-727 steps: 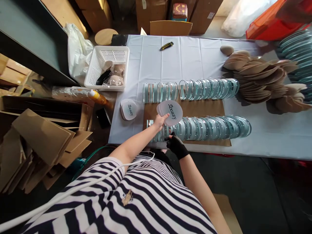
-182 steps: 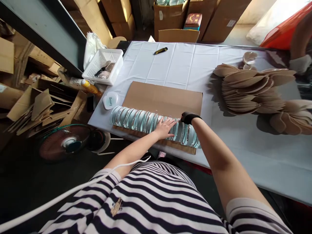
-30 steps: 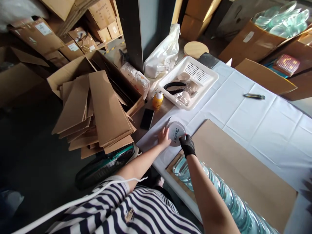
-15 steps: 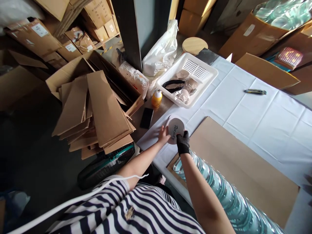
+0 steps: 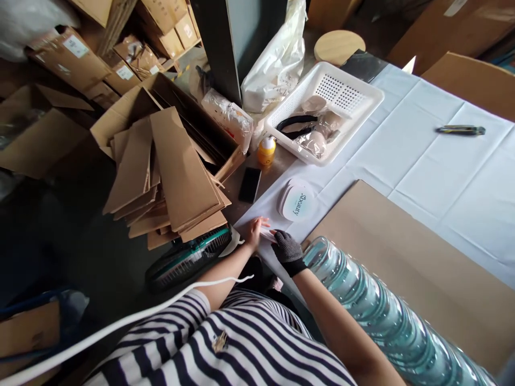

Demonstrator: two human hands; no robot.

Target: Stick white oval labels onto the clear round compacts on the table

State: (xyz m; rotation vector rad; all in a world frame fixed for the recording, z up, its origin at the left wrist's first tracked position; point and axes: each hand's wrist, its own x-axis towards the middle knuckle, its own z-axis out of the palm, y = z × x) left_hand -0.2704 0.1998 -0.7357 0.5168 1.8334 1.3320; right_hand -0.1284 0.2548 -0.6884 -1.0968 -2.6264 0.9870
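Near the table's front edge, my bare left hand (image 5: 256, 230) and my right hand (image 5: 288, 249) in a dark grey fingerless glove are close together. Between them is a pale, thin piece seen almost edge-on, which looks like a round card (image 5: 267, 234). My right thumb and fingers pinch its right side, and my left hand holds its left side, some fingers stretched out. Just beyond lies a small loose stack of round printed cards (image 5: 298, 203), the top one lettered "beauty". A long row of nested clear plastic bowls or lids (image 5: 362, 300) lies beside my right forearm.
A cardboard sheet (image 5: 402, 252) lies under the plastic row. Beyond are a white basket (image 5: 368, 102) with wrapped items, a yellow bottle (image 5: 266, 151), a black phone (image 5: 250, 185) and a utility knife (image 5: 461, 130). Cardboard pieces (image 5: 181, 171) and a fan (image 5: 193, 257) stand left.
The lettered cards, held in both hands before, now lie on the table. My hands have come nearer my body and hold a pale thin piece. The view has shifted slightly.
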